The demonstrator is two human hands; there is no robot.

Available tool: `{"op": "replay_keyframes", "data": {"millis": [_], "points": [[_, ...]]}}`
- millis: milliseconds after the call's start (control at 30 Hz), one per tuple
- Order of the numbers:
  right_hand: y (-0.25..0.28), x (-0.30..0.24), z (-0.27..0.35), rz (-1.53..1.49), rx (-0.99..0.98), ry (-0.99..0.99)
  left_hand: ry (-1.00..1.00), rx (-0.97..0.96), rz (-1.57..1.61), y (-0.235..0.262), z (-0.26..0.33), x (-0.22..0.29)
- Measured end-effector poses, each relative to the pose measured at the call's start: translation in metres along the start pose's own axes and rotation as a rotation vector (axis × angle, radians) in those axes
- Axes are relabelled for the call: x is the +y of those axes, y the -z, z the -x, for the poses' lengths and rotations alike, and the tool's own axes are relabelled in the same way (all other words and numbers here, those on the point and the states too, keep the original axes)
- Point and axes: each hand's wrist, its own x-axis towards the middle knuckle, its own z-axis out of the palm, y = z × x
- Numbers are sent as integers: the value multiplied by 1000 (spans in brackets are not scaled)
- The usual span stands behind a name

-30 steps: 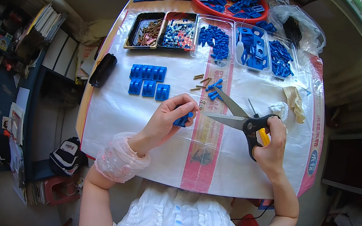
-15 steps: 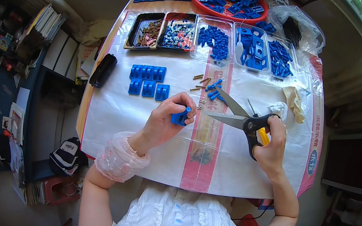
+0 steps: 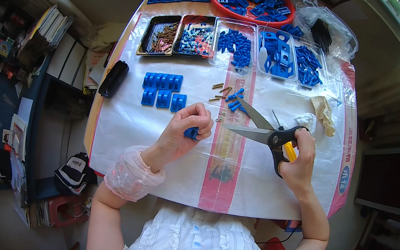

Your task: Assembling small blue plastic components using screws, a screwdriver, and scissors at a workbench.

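The left hand (image 3: 184, 132) is curled around a small blue plastic part (image 3: 191, 133), pinched between thumb and fingers just above the white plastic sheet (image 3: 128, 119) covering the table. The right hand (image 3: 299, 160) grips the black-and-yellow handles of a pair of scissors (image 3: 261, 130), blades parted and pointing toward the left hand, tips near but apart from the part. Seven blue blocks (image 3: 162, 89) lie in two rows beyond the left hand. Loose blue pieces and brass pins (image 3: 227, 96) sit near the blades.
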Motion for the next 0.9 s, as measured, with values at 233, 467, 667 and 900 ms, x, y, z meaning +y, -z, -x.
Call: {"op": "replay_keyframes", "data": {"millis": [233,467,667,900], "points": [[0,0,0,-1,6,7,45,37,143,-2,-1,1],[0,-3,-1,-3,10,4,30,44,126,-10,0,3],[1,-3,-1,-3,2,3,79,70,101,-12,3,5],[0,-2,-2,1,6,18,37,94,-87,-8,3,2]]}}
